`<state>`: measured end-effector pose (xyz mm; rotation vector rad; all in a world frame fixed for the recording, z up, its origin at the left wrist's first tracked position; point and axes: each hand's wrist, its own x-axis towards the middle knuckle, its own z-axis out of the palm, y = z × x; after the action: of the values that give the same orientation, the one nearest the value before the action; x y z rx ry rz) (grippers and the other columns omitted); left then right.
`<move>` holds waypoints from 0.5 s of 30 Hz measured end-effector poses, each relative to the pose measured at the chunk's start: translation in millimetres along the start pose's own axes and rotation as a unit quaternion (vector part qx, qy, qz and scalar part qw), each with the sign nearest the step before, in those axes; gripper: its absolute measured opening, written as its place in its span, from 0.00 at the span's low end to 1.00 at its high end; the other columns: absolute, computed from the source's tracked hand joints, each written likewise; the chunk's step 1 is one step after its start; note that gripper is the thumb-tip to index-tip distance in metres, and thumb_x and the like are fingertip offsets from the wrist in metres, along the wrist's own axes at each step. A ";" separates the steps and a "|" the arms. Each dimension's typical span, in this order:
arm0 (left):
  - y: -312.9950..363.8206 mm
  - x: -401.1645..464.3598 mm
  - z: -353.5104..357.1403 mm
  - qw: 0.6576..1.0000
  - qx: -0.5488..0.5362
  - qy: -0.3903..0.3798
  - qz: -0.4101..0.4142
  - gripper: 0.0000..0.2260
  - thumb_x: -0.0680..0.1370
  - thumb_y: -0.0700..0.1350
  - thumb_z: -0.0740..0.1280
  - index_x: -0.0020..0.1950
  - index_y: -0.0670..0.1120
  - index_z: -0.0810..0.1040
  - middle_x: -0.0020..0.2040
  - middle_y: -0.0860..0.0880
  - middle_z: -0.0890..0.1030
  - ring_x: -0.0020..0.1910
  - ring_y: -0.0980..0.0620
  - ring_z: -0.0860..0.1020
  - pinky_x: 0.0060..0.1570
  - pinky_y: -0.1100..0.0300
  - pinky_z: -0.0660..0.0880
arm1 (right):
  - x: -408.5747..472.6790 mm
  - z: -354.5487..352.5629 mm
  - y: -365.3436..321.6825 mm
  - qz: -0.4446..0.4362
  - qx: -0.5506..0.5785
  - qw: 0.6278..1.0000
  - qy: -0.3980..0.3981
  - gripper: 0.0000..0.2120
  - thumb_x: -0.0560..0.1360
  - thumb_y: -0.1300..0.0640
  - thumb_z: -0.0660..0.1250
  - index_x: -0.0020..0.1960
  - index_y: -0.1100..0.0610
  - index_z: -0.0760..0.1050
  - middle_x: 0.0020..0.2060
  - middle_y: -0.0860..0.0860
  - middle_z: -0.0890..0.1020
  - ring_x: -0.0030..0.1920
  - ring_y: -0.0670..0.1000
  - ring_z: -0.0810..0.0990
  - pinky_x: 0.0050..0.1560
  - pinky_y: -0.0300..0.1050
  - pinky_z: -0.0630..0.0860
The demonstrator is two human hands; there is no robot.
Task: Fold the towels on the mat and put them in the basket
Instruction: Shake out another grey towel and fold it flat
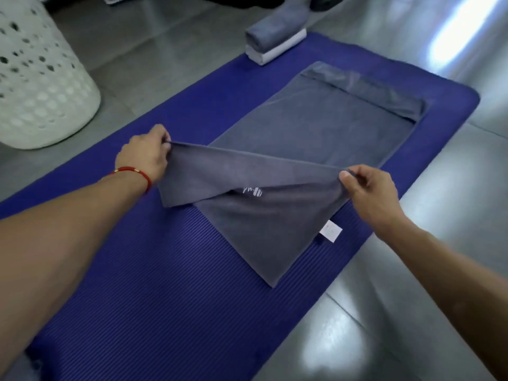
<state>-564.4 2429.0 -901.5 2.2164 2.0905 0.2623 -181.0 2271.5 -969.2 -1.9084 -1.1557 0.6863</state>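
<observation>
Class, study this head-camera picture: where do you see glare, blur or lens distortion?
Head view: strong white glare on the floor tiles at upper right, a softer reflection at lower right; the basket at upper left is soft and blurred; the wide lens bows the mat edges; the grey towel is evenly lit.

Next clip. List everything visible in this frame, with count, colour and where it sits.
mat: one, blue, ribbed, on the floor, running from near left to far right.
spread towel: one, grey, lying on the mat, near end lifted by both hands; white tag on its right edge.
folded towels: two, grey on top of white, stacked at the mat's far end.
basket: one, white, perforated, on the floor left of the mat.
floor: grey glossy tiles.
bracelet: one, red, on the left wrist.
left hand: pinches the towel's lifted left corner.
right hand: pinches the lifted right corner.
</observation>
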 end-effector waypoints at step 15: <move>307.4 251.0 98.2 0.993 0.037 0.055 0.094 0.14 0.78 0.30 0.61 0.60 0.39 0.78 0.61 0.33 0.78 0.62 0.31 0.74 0.60 0.42 0.71 | 238.7 -20.2 136.3 0.121 -0.223 0.927 0.276 0.17 0.84 0.52 0.55 0.60 0.64 0.74 0.68 0.61 0.71 0.72 0.63 0.65 0.76 0.60 0.58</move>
<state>-231.5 2665.1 -926.5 2.5012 1.9729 0.3319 3.6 2441.0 -1083.9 -2.4391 -0.7552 -0.0289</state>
